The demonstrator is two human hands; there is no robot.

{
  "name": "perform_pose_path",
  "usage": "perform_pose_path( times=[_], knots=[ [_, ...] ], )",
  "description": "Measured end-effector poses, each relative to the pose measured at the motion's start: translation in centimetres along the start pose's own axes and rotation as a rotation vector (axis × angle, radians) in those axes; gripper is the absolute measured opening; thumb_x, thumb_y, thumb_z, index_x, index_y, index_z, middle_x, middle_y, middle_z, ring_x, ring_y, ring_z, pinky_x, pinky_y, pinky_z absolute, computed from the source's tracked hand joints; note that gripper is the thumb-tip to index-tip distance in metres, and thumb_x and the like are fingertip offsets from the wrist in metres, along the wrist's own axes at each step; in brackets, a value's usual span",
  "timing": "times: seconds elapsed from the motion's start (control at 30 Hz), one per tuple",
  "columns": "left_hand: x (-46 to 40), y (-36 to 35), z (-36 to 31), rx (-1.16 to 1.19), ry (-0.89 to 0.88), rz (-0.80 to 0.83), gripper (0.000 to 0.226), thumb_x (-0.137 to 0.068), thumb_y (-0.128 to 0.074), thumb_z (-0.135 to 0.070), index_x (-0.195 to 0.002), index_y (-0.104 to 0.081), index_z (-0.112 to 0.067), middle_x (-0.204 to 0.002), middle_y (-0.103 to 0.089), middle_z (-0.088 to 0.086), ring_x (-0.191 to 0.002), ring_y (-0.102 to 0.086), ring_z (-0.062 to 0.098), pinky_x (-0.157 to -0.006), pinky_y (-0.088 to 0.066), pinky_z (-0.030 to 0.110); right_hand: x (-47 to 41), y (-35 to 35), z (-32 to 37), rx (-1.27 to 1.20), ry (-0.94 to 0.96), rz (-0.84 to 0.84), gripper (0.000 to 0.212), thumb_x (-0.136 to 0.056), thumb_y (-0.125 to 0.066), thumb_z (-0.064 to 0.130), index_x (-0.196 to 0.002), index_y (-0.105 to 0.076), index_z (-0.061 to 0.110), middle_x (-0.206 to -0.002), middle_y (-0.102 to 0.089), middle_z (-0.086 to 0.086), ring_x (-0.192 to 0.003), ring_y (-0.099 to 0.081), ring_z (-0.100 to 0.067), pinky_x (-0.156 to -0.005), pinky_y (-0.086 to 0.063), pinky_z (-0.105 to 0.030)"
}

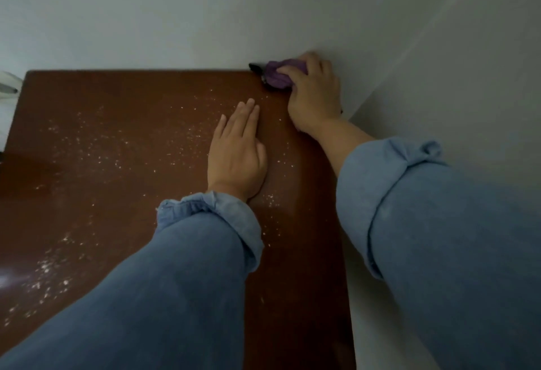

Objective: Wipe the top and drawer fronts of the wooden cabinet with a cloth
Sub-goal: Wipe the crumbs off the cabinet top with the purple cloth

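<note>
The right hand (314,94) has its grip closed around a bunched purple cloth (279,75), pressed into the cabinet top's (131,141) far corner at two o'clock, against the wall (263,12). The left hand (237,153) lies flat and open near centre, holding nothing, with white specks (96,147) scattered toward nine o'clock.

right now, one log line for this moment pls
stage: wiping top | right hand: gripping cloth at far right corner | left hand: flat on cabinet top | white specks: uncleared | drawer fronts: out of view
</note>
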State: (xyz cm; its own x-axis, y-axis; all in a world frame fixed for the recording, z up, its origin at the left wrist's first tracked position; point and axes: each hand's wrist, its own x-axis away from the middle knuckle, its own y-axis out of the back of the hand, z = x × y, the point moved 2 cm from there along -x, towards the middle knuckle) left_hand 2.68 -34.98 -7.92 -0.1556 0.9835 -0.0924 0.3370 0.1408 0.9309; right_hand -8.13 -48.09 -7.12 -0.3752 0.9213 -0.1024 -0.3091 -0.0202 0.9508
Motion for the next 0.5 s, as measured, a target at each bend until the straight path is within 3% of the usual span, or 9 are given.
perform_pose_path(
  times=[0.2,0.5],
  knots=[
    [0.0,0.0,0.1,-0.008,-0.006,0.010,0.069,-0.080,-0.020,-0.027,-0.146,-0.034,-0.009,-0.155,-0.031,0.005,-0.144,-0.024,0.018,-0.117,-0.007,0.031,5.2,0.6,0.6,-0.079,0.033,-0.036,0.043,-0.079,-0.042,0.016,-0.115,-0.065,0.023,-0.129,-0.054,-0.010,-0.108,-0.049,-0.036,-0.089,-0.042,-0.040],
    [0.1,0.2,0.0,0.008,-0.002,0.041,0.067,-0.082,-0.026,-0.022,-0.147,-0.031,-0.010,-0.156,-0.026,0.003,-0.145,-0.019,0.016,-0.119,-0.008,0.034,18.2,1.2,3.0,-0.117,-0.028,-0.050,0.038,-0.080,-0.046,0.013,-0.113,-0.062,0.022,-0.124,-0.055,-0.004,-0.109,-0.047,-0.030,-0.086,-0.040,-0.037]
  ],
)
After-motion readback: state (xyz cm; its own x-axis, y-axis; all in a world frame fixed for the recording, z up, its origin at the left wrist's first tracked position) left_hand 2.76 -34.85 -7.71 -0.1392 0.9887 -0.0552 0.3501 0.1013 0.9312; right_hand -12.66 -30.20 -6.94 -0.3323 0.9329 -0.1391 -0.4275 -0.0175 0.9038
